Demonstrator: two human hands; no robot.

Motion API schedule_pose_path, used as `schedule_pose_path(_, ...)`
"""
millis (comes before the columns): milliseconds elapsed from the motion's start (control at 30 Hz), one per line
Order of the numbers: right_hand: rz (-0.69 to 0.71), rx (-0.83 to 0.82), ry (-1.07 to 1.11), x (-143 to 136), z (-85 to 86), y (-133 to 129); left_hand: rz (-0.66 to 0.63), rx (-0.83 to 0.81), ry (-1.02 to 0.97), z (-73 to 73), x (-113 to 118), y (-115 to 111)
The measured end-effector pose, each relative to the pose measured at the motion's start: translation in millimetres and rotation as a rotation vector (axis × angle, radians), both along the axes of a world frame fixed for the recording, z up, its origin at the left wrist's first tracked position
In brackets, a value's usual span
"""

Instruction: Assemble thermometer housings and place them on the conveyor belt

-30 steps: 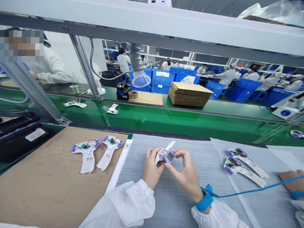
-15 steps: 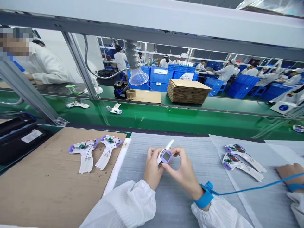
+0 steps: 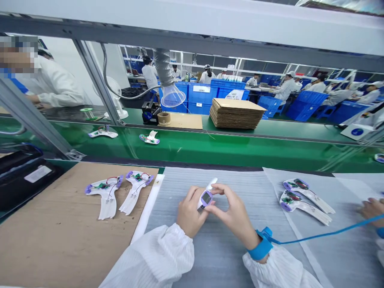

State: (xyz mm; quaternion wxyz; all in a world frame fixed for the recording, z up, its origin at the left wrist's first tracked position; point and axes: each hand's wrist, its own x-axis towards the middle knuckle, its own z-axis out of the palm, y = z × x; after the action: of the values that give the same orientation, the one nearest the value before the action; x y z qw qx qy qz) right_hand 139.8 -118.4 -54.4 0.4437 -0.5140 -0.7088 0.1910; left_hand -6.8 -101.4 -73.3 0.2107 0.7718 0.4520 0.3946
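A white and purple handheld device point(image 3: 206, 197) with a small grey screen is held above the foam-covered work surface point(image 3: 222, 248). My left hand point(image 3: 191, 210) wraps round its left side. The fingertips and thumb of my right hand point(image 3: 235, 216) pinch its right side; a blue strap circles that wrist. To the left, two open white shells point(image 3: 108, 198) point(image 3: 136, 192) with wires and green boards lie on cardboard point(image 3: 60, 224). Two similar shells point(image 3: 309, 196) point(image 3: 306, 209) lie on the right.
Beyond the work surface runs a green conveyor belt point(image 3: 255, 154) carrying shells point(image 3: 103, 133) point(image 3: 150, 138). Stacked cardboard point(image 3: 235, 114) and a tape roll point(image 3: 164, 118) stand behind it. Another person's hand point(image 3: 373, 209) is at the right edge. A black case point(image 3: 30, 172) sits left.
Both hands have shifted slightly with the device, which has turned a little. Two shells on the belt have moved right. The other person's hand at the right edge has moved right.
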Motion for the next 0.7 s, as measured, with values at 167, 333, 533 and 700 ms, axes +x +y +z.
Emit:
schedule_pose_path(167,0.181,0.134,-0.104,16.4,6.2,5.3,-0.094,-0.003,-0.191,8.5,-1.2,-1.2)
schedule_pose_path(333,0.244,0.113,-0.356,20.8,5.9,2.5,-0.098,-0.339,-0.369,12.1,6.0,-7.1)
schedule_pose_path(533,0.019,-0.098,-0.382,67.6,-22.1,5.5,-0.256,-0.574,-0.098,21.9,-3.9,49.4)
schedule_pose_path(700,-0.445,-0.085,-0.320,163.3,-61.7,7.3,0.174,-0.323,0.131,55.4,-43.2,179.7)
